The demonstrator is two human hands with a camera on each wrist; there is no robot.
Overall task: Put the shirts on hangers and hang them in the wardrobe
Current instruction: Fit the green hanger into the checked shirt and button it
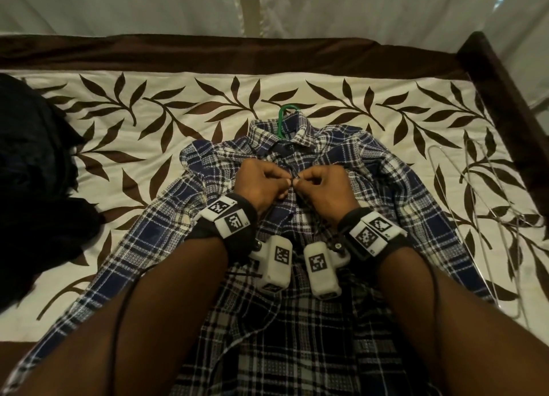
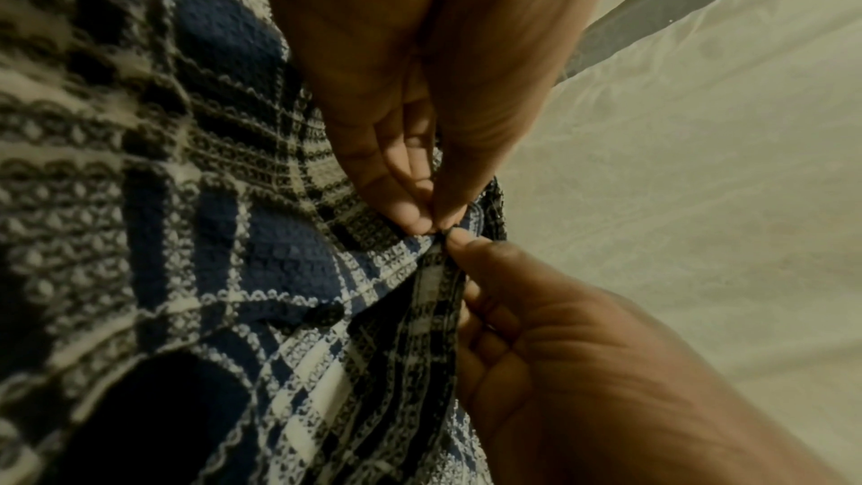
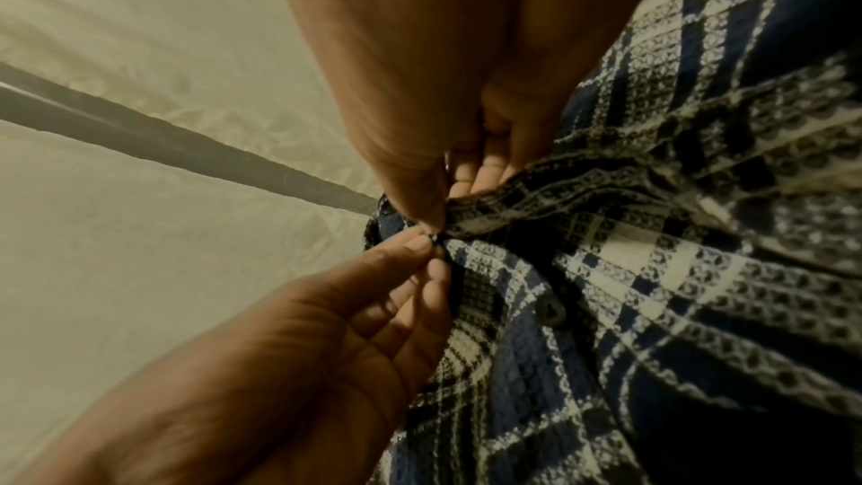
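Note:
A blue, black and white plaid shirt (image 1: 297, 321) lies front-up on the bed. The hook of a green hanger (image 1: 286, 110) sticks out of its collar. Both hands meet at the front placket, just below the collar. My left hand (image 1: 286, 183) pinches one fabric edge between thumb and fingertips. Touching it, my right hand (image 1: 300, 179) pinches the other edge. In the left wrist view the left hand (image 2: 429, 224) and right hand (image 2: 459, 238) nip the shirt (image 2: 280, 260) above a dark button (image 2: 324, 316). The right wrist view shows the same pinch by the right hand (image 3: 434, 224).
Several bare wire hangers (image 1: 475, 211) lie on the bed cover (image 1: 148, 122) to the right of the shirt. A heap of dark clothing (image 1: 35, 173) sits at the left. The dark wooden bed frame (image 1: 490, 69) runs along the far right corner, with pale netting behind.

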